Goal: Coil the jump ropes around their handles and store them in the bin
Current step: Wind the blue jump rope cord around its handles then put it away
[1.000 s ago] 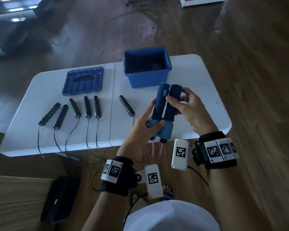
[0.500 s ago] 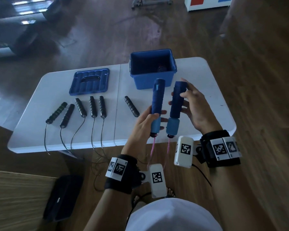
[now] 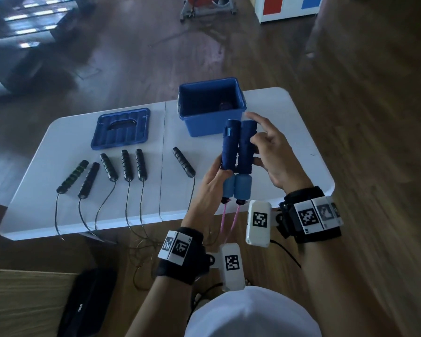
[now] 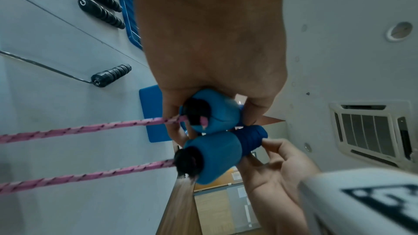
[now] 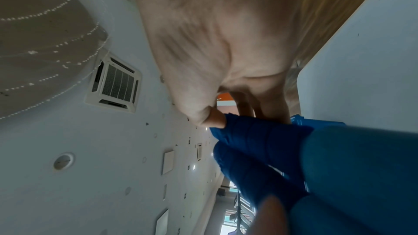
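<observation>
Two blue jump-rope handles stand upright and side by side above the table's front right. My left hand grips the left handle low down, by its light-blue end. My right hand pinches the right handle between thumb and curled fingers, with the index finger raised. A pink rope hangs from both handles' lower ends, and its far part is out of sight. The open blue bin stands just behind the handles, with something dark lying in it.
On the white table lie several black rope handles, their thin black cords hanging over the front edge. The blue bin lid lies at the back left. A black bag sits on the floor below.
Half a second ago the two blue handles were held apart, one in each hand. They are now pressed together side by side, and my right index finger has lifted.
</observation>
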